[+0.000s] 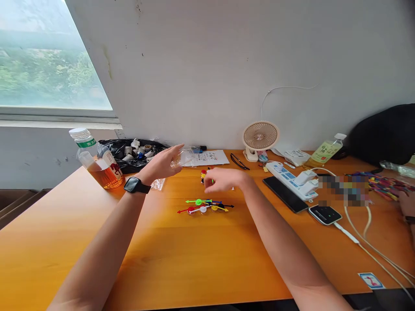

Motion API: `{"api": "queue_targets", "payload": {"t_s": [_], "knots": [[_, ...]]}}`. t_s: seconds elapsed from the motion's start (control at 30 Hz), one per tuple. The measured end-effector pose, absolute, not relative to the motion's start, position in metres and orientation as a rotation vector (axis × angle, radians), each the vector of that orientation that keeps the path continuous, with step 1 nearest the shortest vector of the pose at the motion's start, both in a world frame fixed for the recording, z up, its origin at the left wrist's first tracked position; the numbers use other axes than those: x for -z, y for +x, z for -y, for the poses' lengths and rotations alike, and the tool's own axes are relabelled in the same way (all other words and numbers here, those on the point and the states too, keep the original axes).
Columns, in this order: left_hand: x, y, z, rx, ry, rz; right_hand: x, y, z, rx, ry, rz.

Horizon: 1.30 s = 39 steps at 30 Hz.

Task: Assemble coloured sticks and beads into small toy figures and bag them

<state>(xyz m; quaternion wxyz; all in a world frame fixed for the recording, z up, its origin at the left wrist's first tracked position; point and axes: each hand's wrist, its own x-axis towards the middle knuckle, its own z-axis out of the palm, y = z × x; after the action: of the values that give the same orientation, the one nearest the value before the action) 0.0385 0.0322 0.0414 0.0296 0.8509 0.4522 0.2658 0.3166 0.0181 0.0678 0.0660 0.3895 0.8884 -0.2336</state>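
My left hand [163, 165] hovers over the table, its fingers stretched out beside a clear plastic bag [185, 158]. My right hand [221, 179] hangs palm down with its fingers bent, above small coloured pieces [203, 173] that it partly hides; whether it holds one cannot be made out. Nearer to me lies a cluster of coloured arrow spinners, among them a green one [198, 201], a red one [190, 210], a white one [202, 209] and a yellow one [214, 207]. Another small clear bag [158, 184] rests below my left hand.
At the left stand a tea bottle [105, 169] and a black bag of rubbish [129, 151]. Behind are a paper sheet [212, 157] and a fan [260, 136]. A phone [284, 194], power strip [288, 178] and cables lie right. Another person's hand [407, 203] is far right.
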Motion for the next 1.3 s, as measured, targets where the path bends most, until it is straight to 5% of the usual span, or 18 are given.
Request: {"api": "queue_targets", "payload": {"t_s": [0.43,0.97,1.3], "knots": [[-0.038,0.042,-0.038,-0.790,2.409,-1.142,-0.049,0.305,-0.026,0.719,1.035,-2.529],[-0.040,0.041,-0.034,-0.696,2.212,-1.103,-0.098,0.344,-0.025,1.880,1.179,-3.273],[-0.053,0.061,-0.023,-0.625,2.367,-1.028,-0.092,0.358,-0.040,1.525,1.428,-3.408]]}}
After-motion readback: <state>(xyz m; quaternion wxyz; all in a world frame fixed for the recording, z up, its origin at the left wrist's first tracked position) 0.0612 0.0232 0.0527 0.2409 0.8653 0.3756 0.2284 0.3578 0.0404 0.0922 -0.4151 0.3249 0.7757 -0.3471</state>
